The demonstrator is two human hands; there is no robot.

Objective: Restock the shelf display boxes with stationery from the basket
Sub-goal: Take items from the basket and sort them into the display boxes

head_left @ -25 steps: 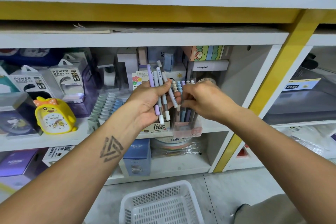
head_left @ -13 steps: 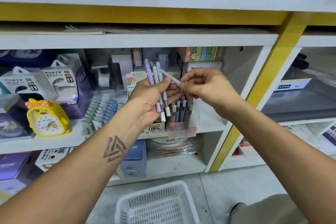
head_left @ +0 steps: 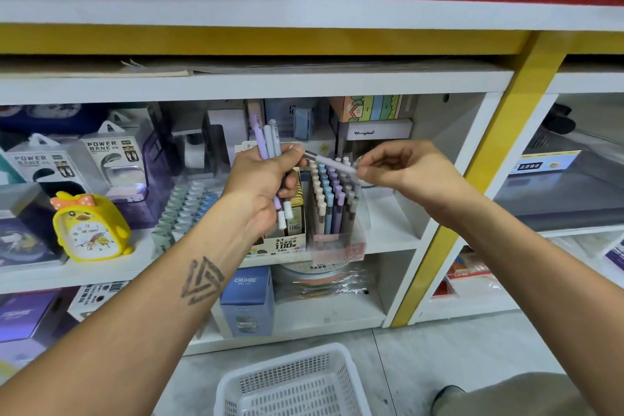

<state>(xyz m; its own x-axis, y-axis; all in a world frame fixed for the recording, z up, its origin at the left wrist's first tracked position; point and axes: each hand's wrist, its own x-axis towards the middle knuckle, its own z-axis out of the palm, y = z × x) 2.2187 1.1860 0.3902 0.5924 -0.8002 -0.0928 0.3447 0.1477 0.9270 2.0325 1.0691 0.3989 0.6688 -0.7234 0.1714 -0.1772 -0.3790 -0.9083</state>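
The person's left hand (head_left: 266, 179) gripped a small bundle of slim pastel plastic pens (head_left: 270, 145), lilac and grey, which stood nearly upright in the fist. The right hand (head_left: 405, 172) pinched one pale pen (head_left: 329, 162) by its end. This pen lay almost level between the two hands, and its dark tip was just beside the left thumb. Directly below the right hand stood the clear plastic display box (head_left: 341, 240), already full of rows of capped pens.

Such a pen looked light, stiff and smooth, so I judged it could slip; a hold near the middle of the barrel seemed safer. The white plastic mesh basket (head_left: 293, 385) under the hands was cut off by the frame, and its contents could not be made out.
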